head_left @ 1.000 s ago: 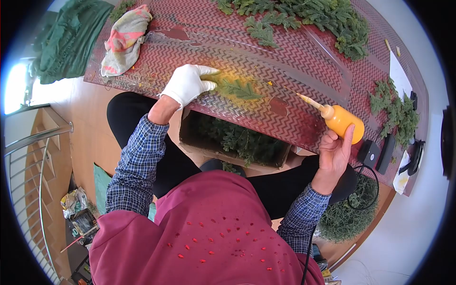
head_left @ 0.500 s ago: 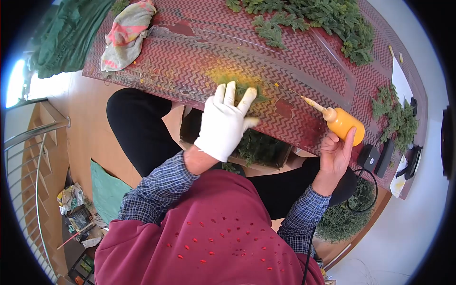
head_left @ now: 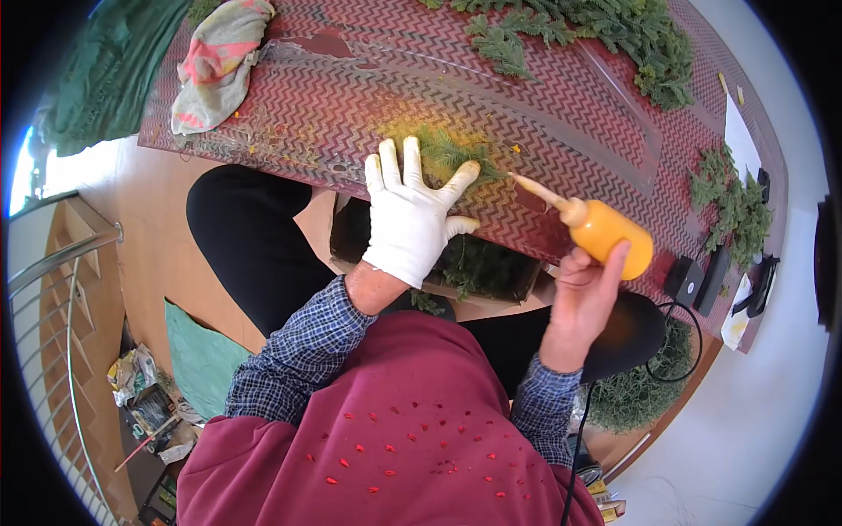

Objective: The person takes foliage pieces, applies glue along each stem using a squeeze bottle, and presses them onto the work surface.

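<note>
My left hand [head_left: 405, 210] wears a white glove with yellow-stained fingertips. Its fingers are spread flat at the table's near edge, and the index fingertip meets a small green sprig [head_left: 449, 151]. Yellow powder or paint stains the tabletop around that sprig. My bare right hand [head_left: 586, 289] is wrapped round an orange squeeze bottle [head_left: 617, 238]. The bottle lies tilted, its long pale nozzle pointing left, with the tip just right of the sprig.
Green fir branches [head_left: 640, 44] pile up at the back right of the patterned table [head_left: 351, 88], with another bunch [head_left: 732, 210] at the right edge. A stained cloth [head_left: 219, 70] lies at the left. Below the edge stands a box [head_left: 522, 285] holding greenery.
My right hand has brought the bottle left, its nozzle now close to the sprig. My left hand has shifted slightly up and left, uncovering more of the sprig.
</note>
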`<state>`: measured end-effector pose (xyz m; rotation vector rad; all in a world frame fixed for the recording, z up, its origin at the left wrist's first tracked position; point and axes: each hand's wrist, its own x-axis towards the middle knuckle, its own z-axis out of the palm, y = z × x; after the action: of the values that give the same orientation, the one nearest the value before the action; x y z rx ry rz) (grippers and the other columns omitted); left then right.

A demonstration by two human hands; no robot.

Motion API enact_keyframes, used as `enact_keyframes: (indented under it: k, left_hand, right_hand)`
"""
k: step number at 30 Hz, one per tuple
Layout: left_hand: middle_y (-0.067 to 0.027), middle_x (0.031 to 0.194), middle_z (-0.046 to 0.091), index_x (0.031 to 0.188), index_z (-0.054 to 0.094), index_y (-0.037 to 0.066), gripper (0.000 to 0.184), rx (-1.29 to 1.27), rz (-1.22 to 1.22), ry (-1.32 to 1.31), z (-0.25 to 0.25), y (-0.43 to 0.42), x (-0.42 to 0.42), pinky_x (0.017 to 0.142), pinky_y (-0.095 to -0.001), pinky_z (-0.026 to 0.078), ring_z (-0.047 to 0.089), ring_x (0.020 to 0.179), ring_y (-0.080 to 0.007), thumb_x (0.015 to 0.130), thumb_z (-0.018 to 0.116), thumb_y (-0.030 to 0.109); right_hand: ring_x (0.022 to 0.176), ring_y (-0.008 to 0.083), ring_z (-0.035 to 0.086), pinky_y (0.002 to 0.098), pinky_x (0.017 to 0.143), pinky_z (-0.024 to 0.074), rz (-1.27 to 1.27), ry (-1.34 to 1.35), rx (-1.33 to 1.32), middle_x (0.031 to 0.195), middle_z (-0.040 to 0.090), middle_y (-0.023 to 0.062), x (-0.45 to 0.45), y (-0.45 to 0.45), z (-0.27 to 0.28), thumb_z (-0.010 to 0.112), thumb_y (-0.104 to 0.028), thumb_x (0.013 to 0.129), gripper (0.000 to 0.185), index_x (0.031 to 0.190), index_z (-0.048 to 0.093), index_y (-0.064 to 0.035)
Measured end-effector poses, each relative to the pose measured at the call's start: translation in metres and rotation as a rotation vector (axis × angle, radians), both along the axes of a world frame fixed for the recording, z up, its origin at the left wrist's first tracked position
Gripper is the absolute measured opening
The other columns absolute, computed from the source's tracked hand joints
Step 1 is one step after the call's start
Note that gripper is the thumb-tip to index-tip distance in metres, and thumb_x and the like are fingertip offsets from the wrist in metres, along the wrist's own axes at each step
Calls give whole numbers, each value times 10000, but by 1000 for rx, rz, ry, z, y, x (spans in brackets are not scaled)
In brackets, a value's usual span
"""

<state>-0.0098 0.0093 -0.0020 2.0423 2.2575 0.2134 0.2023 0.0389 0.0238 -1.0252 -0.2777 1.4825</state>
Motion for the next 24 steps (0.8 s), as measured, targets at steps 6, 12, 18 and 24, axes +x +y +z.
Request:
enact_keyframes:
  k: [6, 12, 18, 24]
  left_hand:
    - [-357, 1385, 370, 1347, 499, 391, 676, -11, 18, -14, -2, 1, 0, 1075, -593, 207, 309, 1292, -546, 718, 652, 586]
    - [-353, 1392, 363, 1332, 515, 391, 668, -9, 34, -44, -4, 0, -1, 1082, -591, 196, 305, 1293, -550, 710, 662, 584]
    - [-348, 1393, 361, 1323, 525, 389, 661, 9, 23, -71, -1, -3, -4, 1074, -596, 213, 312, 1291, -542, 703, 682, 559]
    - [-361, 1391, 347, 1349, 507, 355, 714, 14, -101, -95, 10, 3, -14, 1084, -565, 236, 322, 1305, -509, 684, 728, 493]
  right_hand:
    - [643, 100, 623, 241, 588, 548, -27, -81, -12, 846, 667, 60, -46, -17, -12, 596, -329, 945, 351, 1093, 584, -11]
    - [665, 116, 607, 255, 605, 537, -22, -93, 3, 927, 664, 64, -59, -10, -20, 628, -304, 929, 330, 1134, 571, -51]
    - [618, 135, 637, 256, 582, 563, -28, -196, -14, 848, 666, 79, -64, -4, -25, 629, -276, 929, 295, 1074, 569, -25]
    - [616, 142, 641, 268, 572, 569, -13, -237, -6, 863, 670, 87, -63, -2, -29, 621, -245, 936, 266, 1079, 570, -26]
